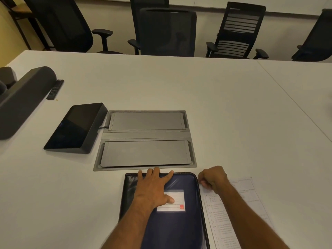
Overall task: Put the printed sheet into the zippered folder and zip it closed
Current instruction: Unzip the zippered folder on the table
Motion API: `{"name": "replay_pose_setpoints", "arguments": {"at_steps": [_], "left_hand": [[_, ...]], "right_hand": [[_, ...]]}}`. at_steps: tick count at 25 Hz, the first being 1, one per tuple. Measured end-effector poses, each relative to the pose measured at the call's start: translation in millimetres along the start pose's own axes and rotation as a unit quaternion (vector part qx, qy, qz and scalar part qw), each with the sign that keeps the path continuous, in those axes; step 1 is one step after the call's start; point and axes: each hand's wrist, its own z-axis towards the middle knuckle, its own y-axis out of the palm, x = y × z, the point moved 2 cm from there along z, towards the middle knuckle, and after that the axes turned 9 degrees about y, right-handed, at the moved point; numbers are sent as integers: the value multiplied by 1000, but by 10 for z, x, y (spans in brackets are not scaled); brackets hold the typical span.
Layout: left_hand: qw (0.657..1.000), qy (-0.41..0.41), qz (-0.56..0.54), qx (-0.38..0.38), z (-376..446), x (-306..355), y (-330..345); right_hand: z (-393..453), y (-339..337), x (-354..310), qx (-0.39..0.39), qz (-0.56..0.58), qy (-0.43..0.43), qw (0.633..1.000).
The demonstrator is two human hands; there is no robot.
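Observation:
A dark blue zippered folder (179,227) with a white label lies closed on the white table (215,108) in front of me. My left hand (154,189) rests flat on its cover, fingers spread toward the far edge. My right hand (212,178) is curled at the folder's far right corner, fingers pinched by the zip edge; the zip pull itself is hidden. The printed sheet (233,212) lies on the table just right of the folder, partly under my right forearm.
A grey cable hatch with two lids (145,139) is set into the table just beyond the folder. A black touch panel (77,126) stands to its left, a dark speaker bar (23,99) and a remote (55,89) further left. Office chairs (167,31) line the far side.

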Motion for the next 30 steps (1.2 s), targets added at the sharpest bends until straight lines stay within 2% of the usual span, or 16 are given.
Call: {"name": "replay_pose_setpoints", "arguments": {"at_steps": [7, 30], "left_hand": [[1000, -4, 3, 5, 22, 2, 37], [999, -36, 9, 8, -17, 69, 64]], "right_hand": [[-100, -49, 147, -40, 23, 25, 999], [-479, -230, 1054, -167, -57, 89, 980]]}}
